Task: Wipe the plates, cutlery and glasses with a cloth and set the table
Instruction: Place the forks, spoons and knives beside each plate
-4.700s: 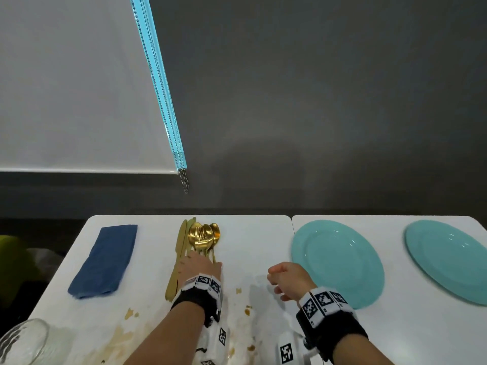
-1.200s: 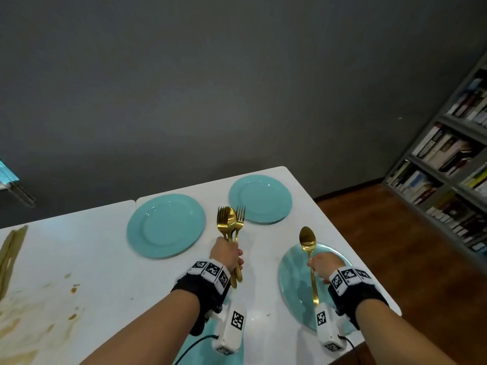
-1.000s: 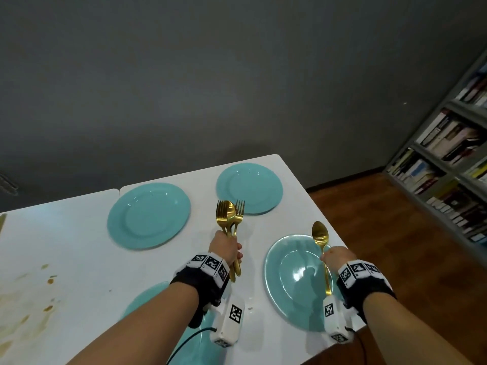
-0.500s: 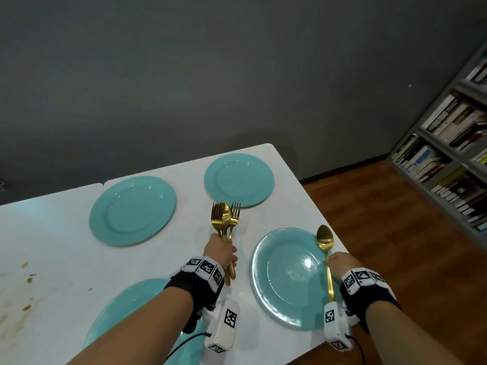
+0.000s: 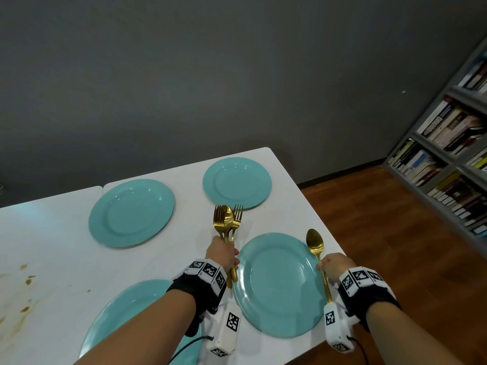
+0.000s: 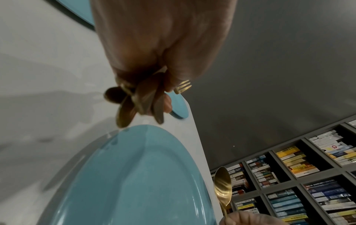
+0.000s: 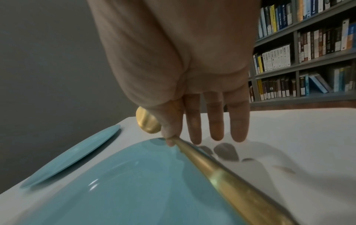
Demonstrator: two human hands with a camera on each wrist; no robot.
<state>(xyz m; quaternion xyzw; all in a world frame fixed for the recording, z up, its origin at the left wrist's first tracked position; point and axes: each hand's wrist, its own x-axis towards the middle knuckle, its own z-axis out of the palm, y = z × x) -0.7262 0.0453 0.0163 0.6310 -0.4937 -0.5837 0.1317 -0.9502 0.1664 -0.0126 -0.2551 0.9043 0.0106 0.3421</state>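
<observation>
Head view: spoon (image 5: pixel 315 243) in right hand (image 5: pixel 334 266)

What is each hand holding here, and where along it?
The left hand grips a bundle of gold cutlery around the handles. The right hand pinches one gold spoon partway along its handle.

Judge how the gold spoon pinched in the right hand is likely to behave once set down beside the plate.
The gold spoon looks like rigid metal, so it should stay stiff. Its smooth satin handle, pinched by the right hand, could slip. Laid flat near the plate, its curved bowl might rock slightly, but rolling seems unlikely.
</observation>
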